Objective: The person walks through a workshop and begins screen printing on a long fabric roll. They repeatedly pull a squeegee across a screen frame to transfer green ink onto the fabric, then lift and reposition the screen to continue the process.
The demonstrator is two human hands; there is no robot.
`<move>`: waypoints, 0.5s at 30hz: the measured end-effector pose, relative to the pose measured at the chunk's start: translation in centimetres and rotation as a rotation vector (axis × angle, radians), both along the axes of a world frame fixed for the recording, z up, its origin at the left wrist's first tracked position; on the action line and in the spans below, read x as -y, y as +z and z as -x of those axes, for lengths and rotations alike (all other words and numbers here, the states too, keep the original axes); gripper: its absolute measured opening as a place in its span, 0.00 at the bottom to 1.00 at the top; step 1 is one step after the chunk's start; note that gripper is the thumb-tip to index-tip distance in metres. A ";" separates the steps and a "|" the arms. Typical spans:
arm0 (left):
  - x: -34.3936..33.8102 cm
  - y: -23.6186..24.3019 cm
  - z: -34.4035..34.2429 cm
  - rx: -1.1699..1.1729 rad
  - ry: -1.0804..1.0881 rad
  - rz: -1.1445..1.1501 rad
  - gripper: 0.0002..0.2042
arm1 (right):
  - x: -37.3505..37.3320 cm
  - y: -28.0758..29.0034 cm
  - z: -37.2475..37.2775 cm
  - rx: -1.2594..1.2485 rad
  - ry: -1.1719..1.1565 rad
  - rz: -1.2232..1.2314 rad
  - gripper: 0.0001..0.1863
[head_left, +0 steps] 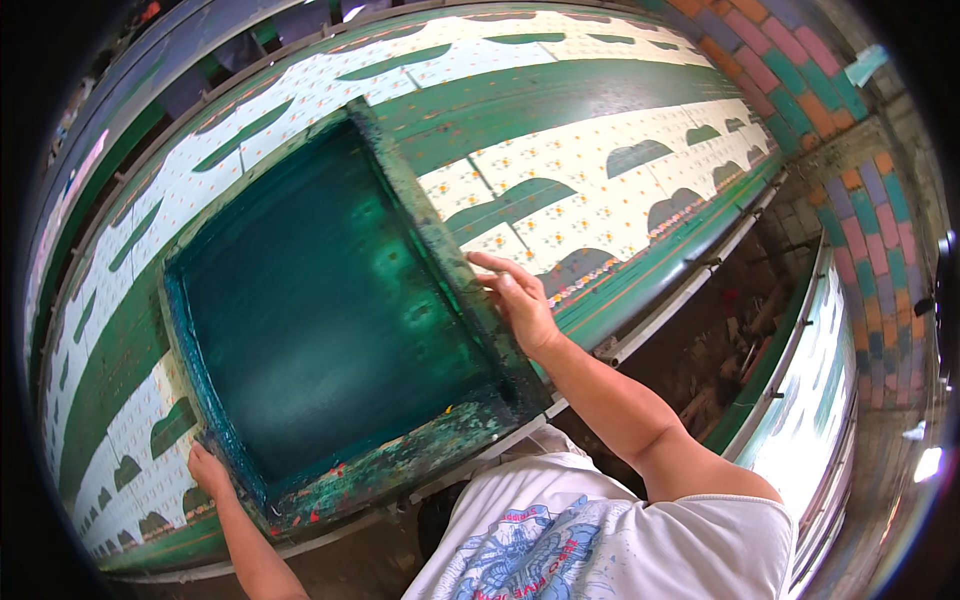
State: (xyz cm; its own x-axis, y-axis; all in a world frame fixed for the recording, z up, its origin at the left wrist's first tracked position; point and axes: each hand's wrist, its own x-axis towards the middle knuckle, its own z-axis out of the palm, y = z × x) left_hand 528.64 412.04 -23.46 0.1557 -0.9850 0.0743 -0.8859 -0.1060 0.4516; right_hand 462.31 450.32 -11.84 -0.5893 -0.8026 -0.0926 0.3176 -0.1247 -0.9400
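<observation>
A large square printing screen (300, 310), its mesh dark teal green and its thick frame crusted with paint, lies at an angle over a long printing table. My left hand (213, 470) holds the frame at its lower left edge. My right hand (518, 308) grips the right side of the frame, fingers curled at the edge. Beneath and beside the screen, long sheets of white fabric (500, 200) with small floral prints and dark green-grey scalloped shapes are laid on the green table top (415, 125).
A metal rail (640, 345) runs along the near table edge, with a dark gap below it. Another long table (805, 410) with printed sheets stands at the right, beside a painted brick walkway (855, 260). Further dark tables (215, 45) line the upper left.
</observation>
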 end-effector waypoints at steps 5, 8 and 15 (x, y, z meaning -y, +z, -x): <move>0.8 3.6 3.1 -0.358 0.183 -0.151 0.37 | 1.6 3.2 1.9 -0.093 0.025 -0.003 0.35; 0.8 8.3 5.5 -0.538 0.197 -0.154 0.39 | 2.4 6.7 4.8 -0.093 0.025 -0.029 0.35; -2.0 17.3 19.1 -1.046 0.119 -0.331 0.37 | 0.1 13.1 19.2 -0.313 0.075 -0.208 0.36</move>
State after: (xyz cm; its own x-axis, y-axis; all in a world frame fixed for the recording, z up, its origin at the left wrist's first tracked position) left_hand 509.52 414.03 -6.19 0.0828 -0.9063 -0.4144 -0.0591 -0.4196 0.9058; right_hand 443.12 450.20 1.21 -0.5554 -0.8274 -0.0830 0.0118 0.0919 -0.9957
